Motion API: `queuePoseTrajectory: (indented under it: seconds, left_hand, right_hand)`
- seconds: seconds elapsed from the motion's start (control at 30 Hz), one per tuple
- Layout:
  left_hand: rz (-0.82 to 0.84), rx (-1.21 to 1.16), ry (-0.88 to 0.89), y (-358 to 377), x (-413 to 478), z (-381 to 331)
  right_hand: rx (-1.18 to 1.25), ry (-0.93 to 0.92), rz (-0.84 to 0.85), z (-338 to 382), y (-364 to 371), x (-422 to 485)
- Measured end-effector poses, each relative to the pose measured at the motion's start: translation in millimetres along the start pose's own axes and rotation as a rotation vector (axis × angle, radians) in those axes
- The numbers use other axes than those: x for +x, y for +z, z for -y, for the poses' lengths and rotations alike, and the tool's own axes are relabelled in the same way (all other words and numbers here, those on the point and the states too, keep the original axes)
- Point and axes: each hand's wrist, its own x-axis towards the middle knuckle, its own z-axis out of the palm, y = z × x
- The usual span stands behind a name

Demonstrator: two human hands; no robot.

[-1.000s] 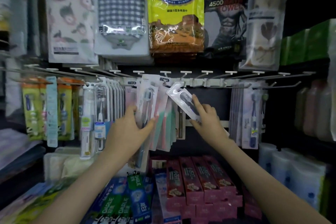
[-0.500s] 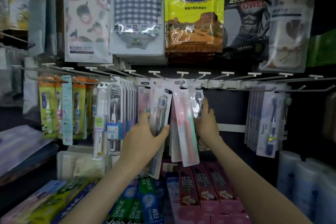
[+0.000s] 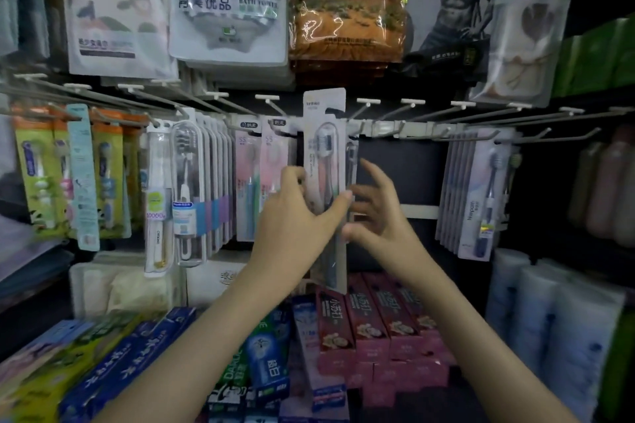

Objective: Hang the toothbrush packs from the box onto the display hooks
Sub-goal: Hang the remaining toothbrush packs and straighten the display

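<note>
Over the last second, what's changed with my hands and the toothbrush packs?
The right hand hung its tilted clear pack on the hook row and let go; it is now open beside it. The left hand lifted its toothbrush pack up to that row. The other hanging packs stayed put.

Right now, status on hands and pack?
Left hand grips toothbrush pack, upright, top above hook row, not yet hooked. Right hand open beside it. Pink packs hang left.
</note>
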Motion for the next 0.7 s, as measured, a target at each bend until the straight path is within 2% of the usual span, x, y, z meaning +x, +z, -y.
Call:
queuePoseTrajectory:
  seconds: [0.03,0.1,0.3,0.5,0.57,0.7]
  left_hand:
    - [0.018,-0.040,-0.015,5.0,2.6,-4.5]
    - [0.041,-0.073,-0.015,15.0,6.8,-11.8]
    - [0.094,-0.123,0.089,45.7,6.3,-26.1]
    - [0.241,-0.355,0.221,40.1,9.2,-20.6]
    - [0.222,-0.211,0.304,40.1,16.5,-0.5]
    - [0.024,0.496,0.555,49.3,42.1,62.2]
  right_hand:
    - [-0.061,0.002,0.059,2.2,0.2,-2.7]
    - [-0.151,-0.004,0.069,4.2,-0.2,-4.5]
    - [-0.218,-0.060,-0.213,6.4,-1.0,-3.2]
    - [-0.239,-0.025,-0.285,-10.2,-18.7,-8.1]
    - [-0.374,-0.036,-0.331,-18.3,-26.6,-10.2]
    - [-0.455,-0.025,-0.298,-30.8,-40.9,-15.4]
